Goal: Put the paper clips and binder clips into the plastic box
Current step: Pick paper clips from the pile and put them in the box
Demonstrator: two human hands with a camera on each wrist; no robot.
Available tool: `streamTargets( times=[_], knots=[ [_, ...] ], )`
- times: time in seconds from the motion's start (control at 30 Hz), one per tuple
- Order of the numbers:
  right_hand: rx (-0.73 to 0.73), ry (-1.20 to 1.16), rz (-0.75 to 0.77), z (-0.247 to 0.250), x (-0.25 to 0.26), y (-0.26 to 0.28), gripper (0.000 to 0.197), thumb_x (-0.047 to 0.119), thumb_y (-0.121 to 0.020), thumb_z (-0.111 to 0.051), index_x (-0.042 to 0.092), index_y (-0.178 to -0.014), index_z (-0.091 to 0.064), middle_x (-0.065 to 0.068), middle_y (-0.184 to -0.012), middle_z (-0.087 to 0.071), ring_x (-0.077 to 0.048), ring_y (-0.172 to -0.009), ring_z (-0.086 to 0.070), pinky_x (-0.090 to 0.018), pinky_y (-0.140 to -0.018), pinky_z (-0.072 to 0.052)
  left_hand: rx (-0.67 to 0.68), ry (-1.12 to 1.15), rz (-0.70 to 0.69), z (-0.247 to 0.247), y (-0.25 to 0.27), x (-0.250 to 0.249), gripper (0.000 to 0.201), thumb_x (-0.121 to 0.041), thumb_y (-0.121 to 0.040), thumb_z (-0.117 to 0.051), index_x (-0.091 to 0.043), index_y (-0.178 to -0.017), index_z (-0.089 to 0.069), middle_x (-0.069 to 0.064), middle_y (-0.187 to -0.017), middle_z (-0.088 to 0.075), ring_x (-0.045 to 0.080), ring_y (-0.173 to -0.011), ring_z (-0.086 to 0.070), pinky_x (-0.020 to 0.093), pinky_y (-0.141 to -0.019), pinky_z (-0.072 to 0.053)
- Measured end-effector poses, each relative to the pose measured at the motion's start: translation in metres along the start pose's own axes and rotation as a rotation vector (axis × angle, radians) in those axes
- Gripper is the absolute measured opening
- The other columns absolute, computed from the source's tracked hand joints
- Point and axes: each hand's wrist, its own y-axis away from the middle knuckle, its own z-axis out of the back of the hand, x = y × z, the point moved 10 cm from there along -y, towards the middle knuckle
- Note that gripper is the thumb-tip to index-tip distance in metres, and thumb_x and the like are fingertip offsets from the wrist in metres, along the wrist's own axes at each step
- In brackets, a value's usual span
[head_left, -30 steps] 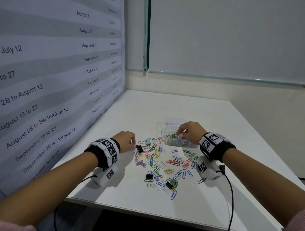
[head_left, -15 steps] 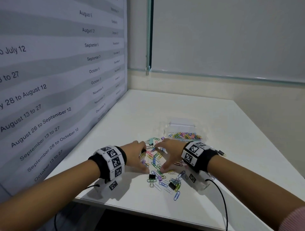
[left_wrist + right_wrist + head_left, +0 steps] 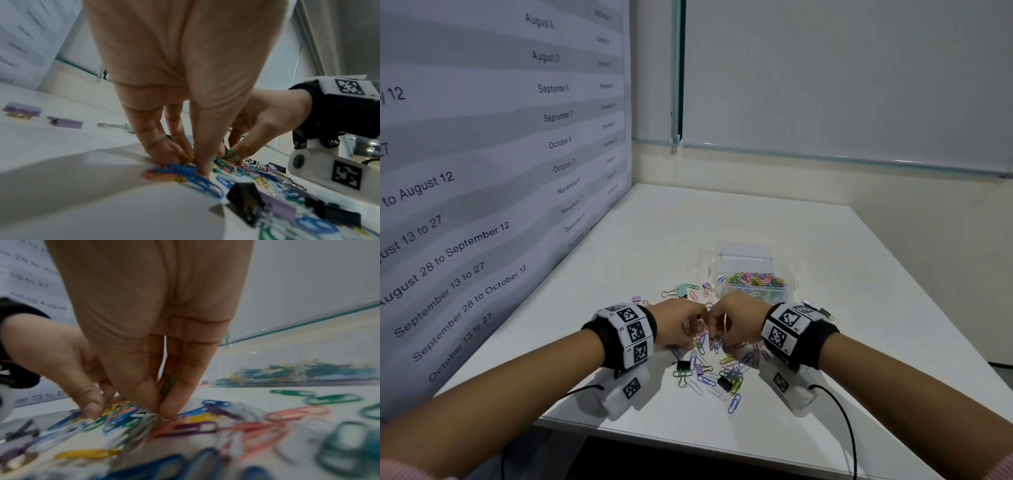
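Both hands meet over the paper clips (image 3: pixel 709 373) scattered on the counter (image 3: pixel 825 274). The left hand (image 3: pixel 681 323) pinches clips with curled fingertips, and the right hand (image 3: pixel 736 322) does likewise. The plastic box (image 3: pixel 755 284) sits just beyond.

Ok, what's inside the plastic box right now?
The plastic box holds a heap of coloured paper clips. No binder clip shows among them, but what lies under the heap is covered.

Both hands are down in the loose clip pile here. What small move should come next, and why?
Probably close the fingertips on the gathered paper clips and lift. Both the left hand and right hand have fingertips pressed into the pile on the table, while the plastic box sits open just beyond, already partly filled.
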Motion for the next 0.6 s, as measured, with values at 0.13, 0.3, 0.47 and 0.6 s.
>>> streamTargets(
  times=[0.13, 0.3, 0.47, 0.6],
  knots=[
    [-0.079, -0.038, -0.089, 0.019, -0.027, 0.008, 0.012, 0.003, -0.076, -0.063, 0.009, -0.079, -0.073, -0.001, -0.074, -0.071, -0.007, -0.063, -0.058, -0.016, -0.063, -0.047, -0.015, 0.037, -0.035, -0.001, -0.006, -0.003, 0.026, -0.005, -0.081, -0.061, -0.015, -0.105, -0.068, 0.005, -0.110, -0.068, 0.010, -0.078, -0.053, 0.005, -0.057, -0.036],
    [-0.275, -0.147, -0.236, 0.069, -0.069, 0.017, 0.014, 0.002, -0.074, -0.065, 0.013, -0.076, -0.071, 0.010, -0.061, -0.061, 0.000, -0.053, -0.057, -0.014, -0.059, -0.047, -0.046, 0.103, -0.049, 0.006, -0.018, -0.008, 0.019, -0.008, -0.079, -0.065, -0.014, -0.095, -0.072, 0.002, -0.094, -0.071, 0.004, -0.070, -0.054, 0.009, -0.064, -0.044],
    [-0.465, -0.158, -0.326, 0.102, -0.099, 0.025, 0.015, 0.007, -0.079, -0.061, 0.013, -0.086, -0.073, 0.000, -0.083, -0.069, -0.009, -0.073, -0.059, -0.014, -0.061, -0.041, -0.107, 0.391, -0.072, 0.030, -0.033, -0.016, 0.011, -0.003, -0.081, -0.067, -0.008, -0.089, -0.070, -0.006, -0.081, -0.065, 0.006, -0.060, -0.058, 0.015, -0.059, -0.050],
    [-0.413, -0.088, -0.326, 0.095, -0.102, 0.027, 0.019, 0.010, -0.081, -0.059, 0.015, -0.093, -0.072, -0.002, -0.100, -0.070, -0.010, -0.079, -0.055, -0.019, -0.072, -0.038, -0.240, 0.482, -0.084, 0.063, -0.049, -0.025, 0.012, 0.000, -0.081, -0.066, -0.009, -0.088, -0.069, 0.000, -0.085, -0.066, 0.005, -0.058, -0.060, 0.010, -0.053, -0.047]
  ],
)
